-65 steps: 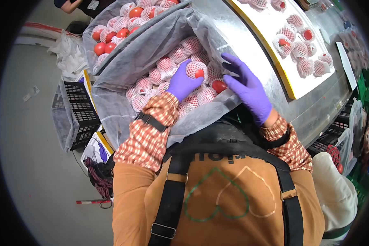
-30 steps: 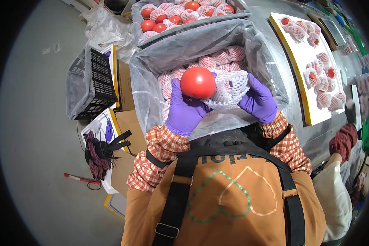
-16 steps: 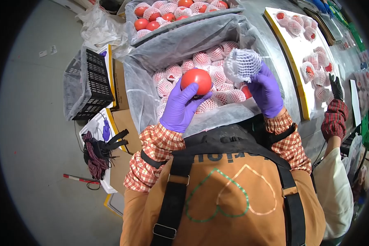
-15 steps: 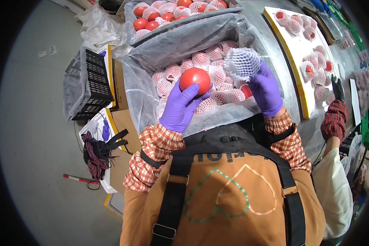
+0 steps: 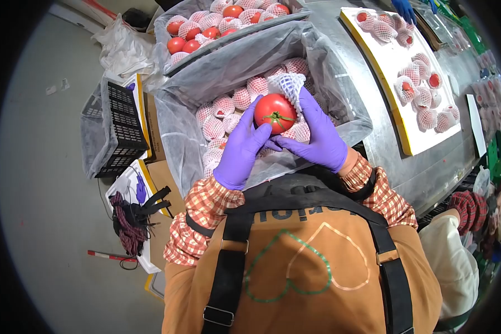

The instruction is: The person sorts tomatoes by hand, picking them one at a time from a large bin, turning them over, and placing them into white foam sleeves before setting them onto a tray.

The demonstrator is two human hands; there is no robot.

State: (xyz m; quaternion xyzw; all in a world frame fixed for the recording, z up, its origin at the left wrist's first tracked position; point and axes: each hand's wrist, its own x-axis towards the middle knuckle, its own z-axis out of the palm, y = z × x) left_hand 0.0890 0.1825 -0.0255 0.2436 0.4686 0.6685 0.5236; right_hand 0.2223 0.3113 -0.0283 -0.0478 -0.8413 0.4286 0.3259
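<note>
Between my two purple-gloved hands is a bare red tomato [image 5: 275, 113], its green calyx facing up toward the camera. My left hand [image 5: 240, 146] holds it from the left side, thumb below the fruit. My right hand [image 5: 320, 136] is at its right and lower side, with a white foam net [image 5: 288, 84] held at the fingers behind the tomato. Beneath both hands a lined crate [image 5: 183, 119] holds several tomatoes in foam nets [image 5: 224, 106]. Some of the crate's contents are hidden by my hands.
Another lined crate [image 5: 228, 40] with netted and bare tomatoes stands beyond. At the right, a white board [image 5: 398, 119] carries netted tomatoes. A black crate [image 5: 125, 125] is at the left. A co-worker's sleeve [image 5: 468, 211] and a blue-gloved hand [image 5: 404, 10] are at the right.
My right hand has moved left with the foam net, up to the tomato. The tomato has turned so its calyx shows. The co-worker's dark-gloved hand has left the board.
</note>
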